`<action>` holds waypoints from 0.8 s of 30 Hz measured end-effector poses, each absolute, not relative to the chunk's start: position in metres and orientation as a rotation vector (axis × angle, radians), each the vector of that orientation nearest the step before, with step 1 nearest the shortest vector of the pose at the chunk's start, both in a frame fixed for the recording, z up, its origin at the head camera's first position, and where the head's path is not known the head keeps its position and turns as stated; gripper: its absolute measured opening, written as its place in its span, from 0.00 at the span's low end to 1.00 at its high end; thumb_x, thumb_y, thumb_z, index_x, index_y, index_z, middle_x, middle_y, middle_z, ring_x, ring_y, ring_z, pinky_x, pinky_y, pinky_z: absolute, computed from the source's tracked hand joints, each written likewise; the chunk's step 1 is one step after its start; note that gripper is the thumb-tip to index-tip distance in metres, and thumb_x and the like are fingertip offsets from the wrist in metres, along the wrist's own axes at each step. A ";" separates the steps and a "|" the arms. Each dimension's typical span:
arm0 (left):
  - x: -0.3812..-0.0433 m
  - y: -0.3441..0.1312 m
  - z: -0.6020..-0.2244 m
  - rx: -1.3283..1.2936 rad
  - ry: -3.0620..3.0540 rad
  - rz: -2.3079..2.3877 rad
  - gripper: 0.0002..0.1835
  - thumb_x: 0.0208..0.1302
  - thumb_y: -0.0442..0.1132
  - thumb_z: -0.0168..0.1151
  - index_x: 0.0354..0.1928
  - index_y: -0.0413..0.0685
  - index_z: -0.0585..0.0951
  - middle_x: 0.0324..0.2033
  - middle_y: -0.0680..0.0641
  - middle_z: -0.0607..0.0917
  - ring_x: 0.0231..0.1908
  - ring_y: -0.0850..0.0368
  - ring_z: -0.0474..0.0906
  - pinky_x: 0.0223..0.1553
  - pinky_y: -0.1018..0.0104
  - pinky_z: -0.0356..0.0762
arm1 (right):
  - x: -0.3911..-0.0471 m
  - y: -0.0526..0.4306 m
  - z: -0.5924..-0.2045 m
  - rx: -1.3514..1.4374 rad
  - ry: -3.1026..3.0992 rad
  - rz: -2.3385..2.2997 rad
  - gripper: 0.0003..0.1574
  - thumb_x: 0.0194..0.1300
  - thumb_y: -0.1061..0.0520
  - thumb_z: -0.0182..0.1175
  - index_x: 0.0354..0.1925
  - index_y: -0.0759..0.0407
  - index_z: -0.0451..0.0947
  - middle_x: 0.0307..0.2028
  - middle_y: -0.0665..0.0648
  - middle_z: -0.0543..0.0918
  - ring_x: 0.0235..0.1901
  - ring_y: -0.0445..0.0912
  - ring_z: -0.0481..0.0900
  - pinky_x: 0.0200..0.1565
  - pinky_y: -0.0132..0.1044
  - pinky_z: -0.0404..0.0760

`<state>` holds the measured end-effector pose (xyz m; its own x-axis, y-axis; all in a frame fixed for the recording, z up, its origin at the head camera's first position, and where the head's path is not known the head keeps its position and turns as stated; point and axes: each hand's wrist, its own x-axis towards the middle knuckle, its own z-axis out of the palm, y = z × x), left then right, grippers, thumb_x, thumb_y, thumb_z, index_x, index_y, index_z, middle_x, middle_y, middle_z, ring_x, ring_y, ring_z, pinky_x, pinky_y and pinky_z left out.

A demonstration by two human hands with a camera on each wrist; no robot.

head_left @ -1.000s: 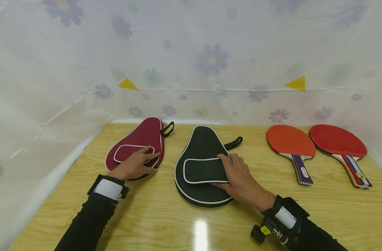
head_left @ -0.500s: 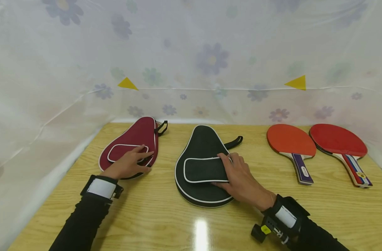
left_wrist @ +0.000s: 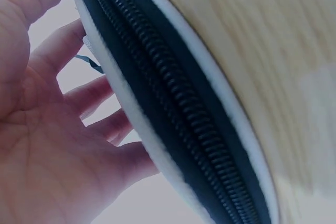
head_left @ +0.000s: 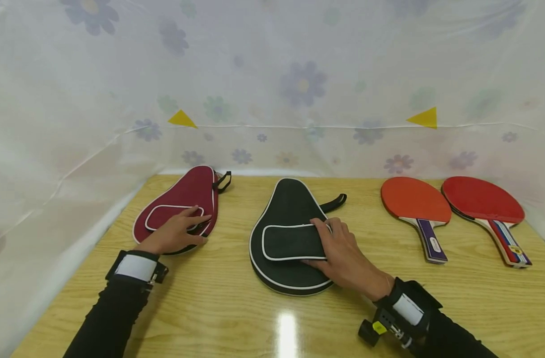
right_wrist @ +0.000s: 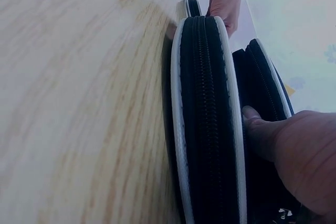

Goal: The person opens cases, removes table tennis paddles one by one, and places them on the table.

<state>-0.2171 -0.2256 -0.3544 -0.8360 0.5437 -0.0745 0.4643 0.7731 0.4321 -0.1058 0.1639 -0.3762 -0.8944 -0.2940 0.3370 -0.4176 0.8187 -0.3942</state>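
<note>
In the head view, a maroon table tennis bat case [head_left: 196, 186] with white piping lies at the left of the table. My left hand [head_left: 176, 231] rests on its pocket, fingers extended, thumb by the lower right edge. Up close, the black zip [left_wrist: 178, 87] on the case's side appears in the left wrist view. A black bat case [head_left: 290, 209] lies flat at the middle. My right hand [head_left: 348, 258] grips the right end of its raised pocket, thumb at the lower edge, fingers over the upper. The right wrist view shows the thumb [right_wrist: 257, 127] against the case.
Two table tennis bats lie on the right: an orange-red one [head_left: 415, 199] with a purple handle, and a red one [head_left: 482, 199] with a striped handle, nearly touching. A white flowered curtain [head_left: 263, 74] hangs behind the wooden table [head_left: 209, 308].
My left hand has slid the maroon case a short way to the left across the table. My right hand and the black case have stayed in place.
</note>
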 end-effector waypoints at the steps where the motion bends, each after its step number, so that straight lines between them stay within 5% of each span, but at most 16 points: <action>1: -0.217 -0.227 -0.354 0.792 2.774 0.602 0.35 0.67 0.44 0.68 0.71 0.37 0.70 0.73 0.25 0.55 0.71 0.23 0.53 0.61 0.34 0.67 | -0.106 0.164 -0.376 0.544 -2.745 0.683 0.51 0.56 0.51 0.77 0.69 0.66 0.63 0.53 0.66 0.67 0.52 0.62 0.67 0.51 0.59 0.67; 24: -0.224 -0.258 -0.351 0.717 2.787 0.578 0.36 0.67 0.47 0.67 0.72 0.38 0.69 0.73 0.25 0.54 0.69 0.22 0.55 0.60 0.31 0.65 | -0.105 0.164 -0.375 0.519 -2.764 0.693 0.51 0.56 0.51 0.77 0.69 0.65 0.62 0.54 0.66 0.67 0.53 0.63 0.66 0.52 0.60 0.67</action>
<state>-0.2236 -0.2583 -0.3508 -0.8606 0.4995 -0.0990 0.4189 0.8050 0.4200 -0.1053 0.1641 -0.3751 -0.9069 -0.2788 0.3159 -0.3949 0.8238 -0.4066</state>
